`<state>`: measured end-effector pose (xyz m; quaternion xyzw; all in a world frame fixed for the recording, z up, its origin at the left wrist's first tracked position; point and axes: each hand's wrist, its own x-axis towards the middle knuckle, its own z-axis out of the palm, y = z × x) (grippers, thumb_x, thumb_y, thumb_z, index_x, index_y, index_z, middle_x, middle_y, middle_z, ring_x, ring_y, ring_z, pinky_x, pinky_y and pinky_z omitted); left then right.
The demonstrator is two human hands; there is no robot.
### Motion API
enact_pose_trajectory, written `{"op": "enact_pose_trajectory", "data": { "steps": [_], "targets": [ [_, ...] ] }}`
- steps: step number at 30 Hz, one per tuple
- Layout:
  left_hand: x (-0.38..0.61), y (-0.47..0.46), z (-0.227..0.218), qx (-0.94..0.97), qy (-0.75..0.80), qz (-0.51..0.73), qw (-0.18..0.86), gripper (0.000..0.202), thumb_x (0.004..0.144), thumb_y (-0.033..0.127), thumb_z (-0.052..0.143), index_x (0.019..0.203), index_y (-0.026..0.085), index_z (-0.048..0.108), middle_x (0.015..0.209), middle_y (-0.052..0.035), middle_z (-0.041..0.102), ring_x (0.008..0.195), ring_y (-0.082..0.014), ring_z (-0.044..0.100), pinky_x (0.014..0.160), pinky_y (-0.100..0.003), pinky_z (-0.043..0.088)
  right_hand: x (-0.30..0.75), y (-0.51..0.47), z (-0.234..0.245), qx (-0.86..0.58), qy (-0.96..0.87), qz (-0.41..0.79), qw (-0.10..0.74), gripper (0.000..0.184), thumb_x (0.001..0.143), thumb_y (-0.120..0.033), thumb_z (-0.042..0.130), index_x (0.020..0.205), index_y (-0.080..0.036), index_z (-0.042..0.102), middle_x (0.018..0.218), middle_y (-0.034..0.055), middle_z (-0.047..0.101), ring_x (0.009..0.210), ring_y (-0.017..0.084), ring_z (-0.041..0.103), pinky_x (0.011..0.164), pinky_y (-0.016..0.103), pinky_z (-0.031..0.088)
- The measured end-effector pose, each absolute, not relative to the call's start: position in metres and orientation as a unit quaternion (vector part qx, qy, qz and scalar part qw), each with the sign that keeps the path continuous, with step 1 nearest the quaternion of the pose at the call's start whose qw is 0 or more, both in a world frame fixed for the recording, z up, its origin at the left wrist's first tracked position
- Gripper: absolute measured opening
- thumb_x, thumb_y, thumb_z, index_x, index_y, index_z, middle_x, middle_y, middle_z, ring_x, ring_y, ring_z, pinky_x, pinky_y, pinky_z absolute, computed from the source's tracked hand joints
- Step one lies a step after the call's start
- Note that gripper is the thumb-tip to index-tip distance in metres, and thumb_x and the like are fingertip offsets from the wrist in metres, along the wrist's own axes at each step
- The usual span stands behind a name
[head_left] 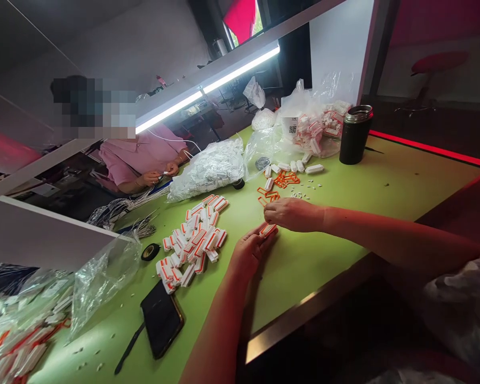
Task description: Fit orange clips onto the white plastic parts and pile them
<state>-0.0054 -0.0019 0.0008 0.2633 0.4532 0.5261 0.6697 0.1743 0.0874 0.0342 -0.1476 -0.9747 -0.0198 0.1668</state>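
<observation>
My left hand holds a small white connector with an orange clip over the green table. My right hand rests right above it, fingers curled onto the same connector. A pile of finished white-and-orange connectors lies to the left of my hands. Loose orange clips and several plain white connector bodies lie beyond my right hand.
A black phone lies near the table's front edge, a black tape roll beside it. Clear bags of parts ring the table. A black tumbler stands at the back right. A person in pink works with wires opposite.
</observation>
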Motion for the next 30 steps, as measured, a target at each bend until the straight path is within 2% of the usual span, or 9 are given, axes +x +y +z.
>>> {"op": "enact_pose_trajectory", "data": {
  "steps": [5, 8, 13, 19, 30],
  "targets": [
    [-0.004, -0.002, 0.001, 0.269, 0.454, 0.535, 0.659, 0.041, 0.066, 0.008, 0.061, 0.106, 0.005, 0.072, 0.108, -0.0153, 0.075, 0.108, -0.0270, 0.069, 0.114, -0.043, 0.039, 0.174, 0.085, 0.035, -0.146, -0.976, -0.006, 0.159, 0.022, 0.098, -0.014, 0.044, 0.091, -0.012, 0.064, 0.094, 0.0094, 0.063, 0.086, 0.019, 0.058, 0.076, 0.030, 0.040],
    [-0.003, -0.002, 0.001, 0.268, 0.454, 0.554, 0.644, 0.039, 0.065, 0.008, 0.061, 0.102, 0.007, 0.073, 0.105, -0.0136, 0.076, 0.104, -0.0261, 0.071, 0.113, -0.044, 0.039, 0.174, 0.083, 0.036, -0.167, -0.969, 0.026, 0.181, 0.019, 0.098, -0.017, 0.046, 0.095, -0.013, 0.065, 0.098, 0.0095, 0.064, 0.091, 0.019, 0.059, 0.077, 0.029, 0.039],
    [-0.005, -0.001, 0.000, 0.263, 0.448, 0.575, 0.632, 0.037, 0.066, 0.008, 0.061, 0.101, 0.009, 0.072, 0.103, -0.0133, 0.076, 0.110, -0.0268, 0.068, 0.113, -0.043, 0.039, 0.175, 0.076, 0.037, -0.281, -0.929, 0.119, 0.210, 0.016, 0.092, -0.029, 0.055, 0.094, -0.016, 0.064, 0.095, 0.0068, 0.067, 0.079, 0.018, 0.059, 0.066, 0.028, 0.034],
    [-0.010, 0.003, -0.007, 0.259, 0.435, 0.581, 0.637, 0.037, 0.067, 0.007, 0.061, 0.102, 0.009, 0.072, 0.104, -0.0132, 0.076, 0.113, -0.0274, 0.067, 0.114, -0.044, 0.038, 0.173, 0.074, 0.036, -0.310, -0.921, 0.138, 0.192, 0.015, 0.092, -0.024, 0.052, 0.091, -0.016, 0.065, 0.091, 0.0063, 0.069, 0.078, 0.017, 0.060, 0.065, 0.027, 0.030],
    [-0.010, 0.000, -0.004, 0.255, 0.412, 0.586, 0.650, 0.032, 0.073, 0.013, 0.063, 0.102, 0.006, 0.073, 0.107, -0.0158, 0.075, 0.109, -0.0286, 0.069, 0.114, -0.044, 0.039, 0.171, 0.076, 0.032, -0.326, -0.909, 0.148, 0.215, 0.017, 0.095, -0.028, 0.053, 0.092, -0.016, 0.064, 0.093, 0.0068, 0.068, 0.079, 0.017, 0.059, 0.066, 0.027, 0.031]
  ]
}}
